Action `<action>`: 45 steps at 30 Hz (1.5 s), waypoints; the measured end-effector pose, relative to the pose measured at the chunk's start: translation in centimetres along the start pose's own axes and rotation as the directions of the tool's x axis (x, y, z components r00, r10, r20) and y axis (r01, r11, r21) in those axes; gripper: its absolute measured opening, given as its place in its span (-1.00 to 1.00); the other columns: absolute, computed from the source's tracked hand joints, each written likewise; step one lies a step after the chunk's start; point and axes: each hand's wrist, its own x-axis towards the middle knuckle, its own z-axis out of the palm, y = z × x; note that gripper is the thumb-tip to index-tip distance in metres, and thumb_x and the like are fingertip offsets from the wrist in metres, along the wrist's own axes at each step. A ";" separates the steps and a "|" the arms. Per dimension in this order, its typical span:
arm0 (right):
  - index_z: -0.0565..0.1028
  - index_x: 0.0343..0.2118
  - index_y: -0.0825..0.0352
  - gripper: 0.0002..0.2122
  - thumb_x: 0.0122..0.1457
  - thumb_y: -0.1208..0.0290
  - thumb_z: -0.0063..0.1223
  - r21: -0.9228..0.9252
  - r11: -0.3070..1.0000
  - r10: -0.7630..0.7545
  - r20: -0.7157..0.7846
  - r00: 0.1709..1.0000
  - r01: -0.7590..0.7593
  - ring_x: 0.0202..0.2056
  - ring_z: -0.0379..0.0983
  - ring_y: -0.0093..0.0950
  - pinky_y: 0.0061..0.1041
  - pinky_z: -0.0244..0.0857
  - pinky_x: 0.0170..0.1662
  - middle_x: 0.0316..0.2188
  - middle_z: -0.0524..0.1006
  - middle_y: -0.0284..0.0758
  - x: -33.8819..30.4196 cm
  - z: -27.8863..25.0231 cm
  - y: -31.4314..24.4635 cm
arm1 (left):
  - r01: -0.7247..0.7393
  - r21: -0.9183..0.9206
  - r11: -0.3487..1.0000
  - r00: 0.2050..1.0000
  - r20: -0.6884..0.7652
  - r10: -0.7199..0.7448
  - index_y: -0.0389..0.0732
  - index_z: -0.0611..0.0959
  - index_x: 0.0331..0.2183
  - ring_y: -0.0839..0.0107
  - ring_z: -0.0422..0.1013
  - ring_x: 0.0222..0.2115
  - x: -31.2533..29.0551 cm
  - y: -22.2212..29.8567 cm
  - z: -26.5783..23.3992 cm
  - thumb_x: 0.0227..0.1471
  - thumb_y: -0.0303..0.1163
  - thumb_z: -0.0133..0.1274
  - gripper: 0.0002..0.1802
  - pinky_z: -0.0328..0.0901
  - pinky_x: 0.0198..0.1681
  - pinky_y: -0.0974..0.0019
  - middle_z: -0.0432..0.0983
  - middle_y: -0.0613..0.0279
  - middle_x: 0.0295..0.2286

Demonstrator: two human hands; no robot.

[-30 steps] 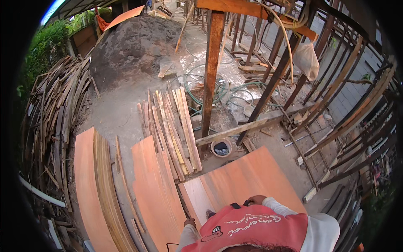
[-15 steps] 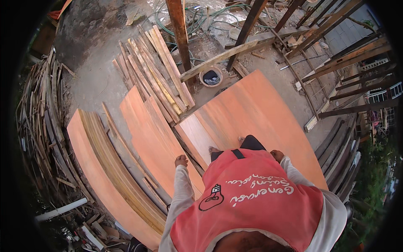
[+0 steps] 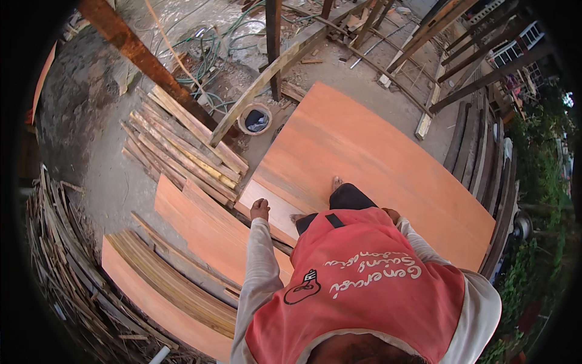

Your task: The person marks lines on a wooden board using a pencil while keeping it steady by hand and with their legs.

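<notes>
I stand barefoot on a large reddish plywood sheet (image 3: pixel 388 151) on the ground, and a paler strip (image 3: pixel 276 209) runs along its left part. My left hand (image 3: pixel 260 208) hangs in the air over that strip, its fingers curled in, with no object showing in it. My right hand (image 3: pixel 393 215) is low at my right side, above the sheet. The red shirt partly covers it, so its fingers are hidden. To the left lie narrower plywood pieces (image 3: pixel 200 227) with an uneven edge.
Left are a stack of plywood sheets (image 3: pixel 182 285), a pile of scrap wood (image 3: pixel 66 267) and planks (image 3: pixel 182 142). Ahead stand a bucket (image 3: pixel 254 119), a slanting beam (image 3: pixel 267 76), a rusty post (image 3: pixel 145 57) and a green hose (image 3: pixel 212 51). Dark beams (image 3: pixel 479 145) lie right.
The view has turned to the right, so posts, bucket and planks sit further left. My left hand now shows over the pale strip, and my feet have shifted on the sheet.
</notes>
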 end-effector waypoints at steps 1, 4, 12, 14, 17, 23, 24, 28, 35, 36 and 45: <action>0.62 -0.17 0.34 -0.65 0.20 0.13 0.07 0.023 1.000 0.009 -0.012 1.000 -0.009 -0.18 0.60 -0.18 -0.30 0.46 -0.10 -0.24 0.65 -0.11 -0.3 0.1 0.4 | 0.013 0.008 1.000 1.000 0.028 -0.013 -0.33 0.62 -0.07 0.41 0.51 -0.37 -0.1 -0.4 1.1 0.07 -0.35 0.19 -0.61 0.46 -0.30 0.35 0.61 0.18 -0.28; 0.62 -0.17 0.34 -0.65 0.20 0.14 0.07 0.076 0.996 0.050 -0.038 0.998 -0.047 -0.19 0.61 -0.19 -0.30 0.46 -0.11 -0.24 0.65 -0.11 -1.2 0.5 2.4 | 0.084 0.060 0.995 0.990 0.106 -0.090 -0.26 0.58 -0.10 0.55 0.39 -0.61 -0.8 -1.5 4.6 0.06 -0.42 0.15 -0.68 0.12 -0.71 0.49 0.51 0.28 -0.43; 0.62 -0.16 0.35 -0.66 0.20 0.15 0.08 0.177 0.979 0.116 -0.053 0.992 -0.105 -0.21 0.61 -0.20 -0.30 0.47 -0.13 -0.26 0.66 -0.11 -0.8 0.0 8.0 | 0.093 0.371 0.924 0.968 0.183 -0.171 -0.31 0.66 -0.17 0.41 0.48 -0.53 -2.7 -2.1 10.0 0.02 -0.29 0.23 -0.64 0.41 -0.44 0.30 0.61 0.20 -0.42; 0.61 -0.16 0.35 -0.66 0.20 0.16 0.08 0.193 0.976 0.109 -0.052 0.993 -0.097 -0.22 0.62 -0.21 -0.30 0.47 -0.14 -0.26 0.66 -0.11 0.1 -1.2 9.1 | 0.111 0.427 0.898 0.968 0.158 -0.195 -0.29 0.66 -0.17 0.39 0.48 -0.54 -2.1 -1.4 10.9 0.01 -0.30 0.22 -0.64 0.41 -0.45 0.28 0.60 0.22 -0.43; 0.61 -0.15 0.35 -0.66 0.20 0.16 0.08 0.199 0.978 0.077 -0.065 0.995 -0.063 -0.22 0.62 -0.22 -0.31 0.47 -0.15 -0.26 0.66 -0.12 1.8 -4.1 10.9 | 0.185 0.359 0.915 0.967 0.099 -0.234 -0.27 0.66 -0.17 0.39 0.47 -0.55 -1.0 -0.2 13.3 0.00 -0.31 0.21 -0.66 0.39 -0.48 0.28 0.59 0.23 -0.45; 0.60 -0.13 0.35 -0.67 0.21 0.19 0.08 0.254 0.966 0.071 -0.086 0.994 -0.047 -0.27 0.61 -0.27 -0.33 0.48 -0.20 -0.29 0.65 -0.16 4.9 -12.7 13.8 | 0.272 0.198 0.942 0.962 -0.022 -0.273 -0.16 0.61 -0.37 0.50 0.34 -0.69 -0.2 3.5 21.0 0.00 -0.33 0.21 -0.84 0.10 -0.71 0.30 0.42 0.40 -0.59; 0.59 -0.12 0.34 -0.68 0.21 0.21 0.08 0.325 0.940 0.125 -0.047 0.991 -0.104 -0.31 0.60 -0.32 -0.34 0.48 -0.23 -0.30 0.64 -0.19 5.2 -14.3 13.8 | 0.248 0.236 0.940 0.967 -0.008 -0.253 -0.13 0.59 -0.26 0.51 0.33 -0.67 -0.5 3.9 21.8 0.04 -0.34 0.16 -0.81 0.07 -0.71 0.35 0.43 0.37 -0.55; 0.53 -0.10 0.30 -0.74 0.23 0.28 0.05 0.543 0.811 0.281 -0.036 0.959 -0.217 -0.46 0.53 -0.47 -0.46 0.41 -0.45 -0.43 0.56 -0.33 7.7 -20.1 15.7 | 0.114 0.356 0.927 0.992 0.016 -0.128 -0.13 0.59 -0.14 0.50 0.37 -0.60 -1.1 5.4 25.2 0.09 -0.33 0.12 -0.74 0.10 -0.70 0.40 0.45 0.35 -0.48; 0.52 -0.15 0.29 -0.77 0.23 0.27 0.05 0.693 0.687 0.406 -0.114 0.907 -0.220 -0.48 0.53 -0.48 -0.47 0.38 -0.47 -0.45 0.54 -0.35 11.2 -25.7 17.6 | 0.216 0.571 0.792 0.958 0.033 -0.285 -0.16 0.63 -0.35 0.45 0.41 -0.56 -2.6 6.8 32.2 0.04 -0.41 0.07 -0.90 0.24 -0.64 0.29 0.45 0.31 -0.51; 0.52 -0.15 0.29 -0.77 0.23 0.27 0.05 0.711 0.676 0.367 -0.100 0.925 -0.191 -0.48 0.53 -0.48 -0.47 0.38 -0.47 -0.45 0.54 -0.35 13.0 -25.7 14.4 | -0.178 0.758 0.628 0.969 0.246 -0.023 -0.18 0.63 -0.42 0.38 0.44 -0.54 -1.4 7.4 28.6 0.03 -0.38 0.08 -0.90 0.38 -0.54 0.20 0.49 0.24 -0.54; 0.59 -0.07 0.22 -0.65 0.19 0.11 0.09 0.395 0.909 0.216 -0.169 0.962 -0.135 -0.15 0.61 -0.26 -0.33 0.44 -0.03 -0.14 0.64 -0.14 17.6 -24.4 13.0 | -0.159 0.859 0.487 0.912 0.317 -0.262 -0.13 0.63 -0.20 0.33 0.44 -0.60 6.1 11.4 39.8 0.10 -0.25 0.08 -0.76 0.26 -0.61 0.19 0.56 0.24 -0.49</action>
